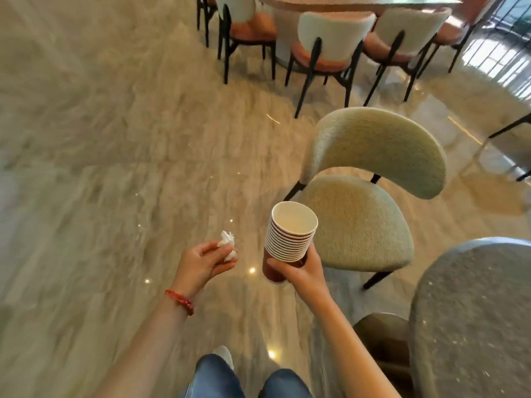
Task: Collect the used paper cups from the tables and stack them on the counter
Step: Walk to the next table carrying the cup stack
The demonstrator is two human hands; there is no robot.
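A stack of several nested paper cups (290, 236), white inside with red-brown outer walls, is held upright in front of me over the floor. My right hand (298, 272) grips the stack round its lower part. The top cup looks empty. My left hand (204, 261), with a red bead bracelet on its wrist, pinches a crumpled white tissue (228, 245) in its fingertips, a short way left of the cups.
A cream upholstered chair (370, 196) stands just right of the cups. A grey speckled round table (474, 317) is at the lower right. Farther off, a long table (356, 2) has several white and orange chairs. Polished marble floor (100, 168) spreads to the left.
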